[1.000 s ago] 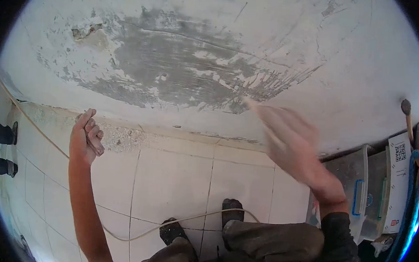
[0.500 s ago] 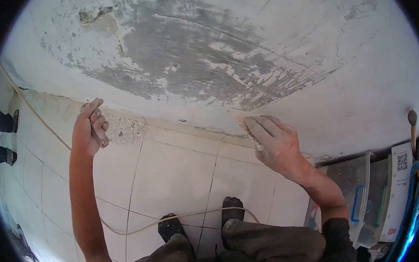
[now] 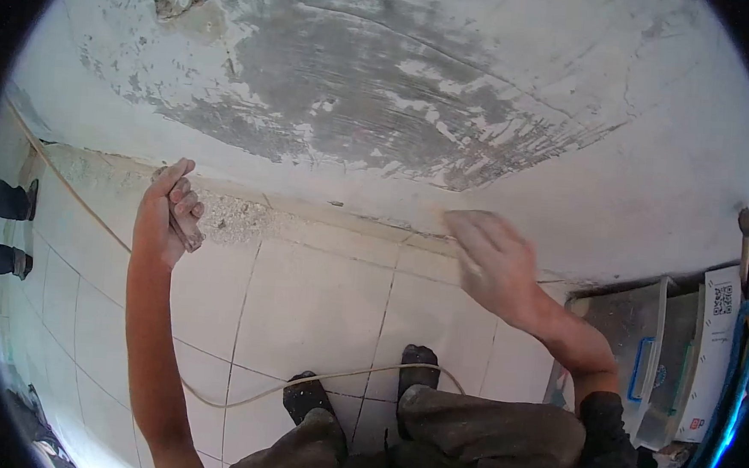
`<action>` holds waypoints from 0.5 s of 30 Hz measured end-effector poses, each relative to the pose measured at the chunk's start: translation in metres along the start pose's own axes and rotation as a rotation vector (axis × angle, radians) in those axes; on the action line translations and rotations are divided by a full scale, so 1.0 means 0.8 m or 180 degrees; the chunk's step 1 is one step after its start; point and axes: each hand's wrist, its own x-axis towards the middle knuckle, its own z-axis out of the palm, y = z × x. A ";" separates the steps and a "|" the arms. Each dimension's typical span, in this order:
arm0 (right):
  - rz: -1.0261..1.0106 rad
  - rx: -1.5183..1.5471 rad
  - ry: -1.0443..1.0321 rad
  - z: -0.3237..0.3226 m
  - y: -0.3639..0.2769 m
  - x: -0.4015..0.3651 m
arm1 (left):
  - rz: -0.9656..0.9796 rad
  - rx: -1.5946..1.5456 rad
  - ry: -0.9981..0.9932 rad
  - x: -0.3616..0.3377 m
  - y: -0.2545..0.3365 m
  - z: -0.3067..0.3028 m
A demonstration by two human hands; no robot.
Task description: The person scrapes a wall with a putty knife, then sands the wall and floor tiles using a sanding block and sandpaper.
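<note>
The white wall (image 3: 566,194) carries a large grey scraped patch (image 3: 333,77) with ragged edges. My right hand (image 3: 497,263), dusty and slightly blurred, is close to the wall's lower part, below the patch's right end. Its fingers are bent together over a thin pale piece (image 3: 444,221), of which only a blurred edge shows. My left hand (image 3: 174,209) is raised near the foot of the wall at the left, its dusty fingers curled; whether something is inside them cannot be made out.
White crumbs (image 3: 230,217) lie along the wall base on the tiled floor (image 3: 302,298). A cable (image 3: 252,405) crosses the floor past my feet. Clear plastic drawers (image 3: 622,322) and a brush (image 3: 745,224) are at the right. Another person's legs (image 3: 2,220) show at far left.
The view has shifted a little, with the patch slightly higher and further right. My right hand has turned, and the pale piece shows less than before. My left hand keeps its curled pose.
</note>
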 end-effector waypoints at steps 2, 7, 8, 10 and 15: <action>-0.0161 0.0090 0.0307 -0.054 -0.019 0.013 | -0.0010 -0.0027 0.0075 0.003 0.002 -0.004; 0.0375 -0.0417 0.0057 -0.006 -0.005 0.010 | 0.0010 -0.0018 0.0171 0.008 -0.002 -0.003; 0.0386 -0.0423 0.0078 0.006 -0.004 0.006 | -0.0042 -0.0015 0.0090 0.007 -0.002 0.000; 0.0552 -0.0311 -0.0350 0.017 -0.002 0.004 | -0.0078 -0.0054 0.0050 0.002 -0.004 0.001; -0.0184 -0.0072 0.0559 -0.083 -0.028 0.016 | -0.0078 -0.0015 0.0044 0.003 -0.001 -0.006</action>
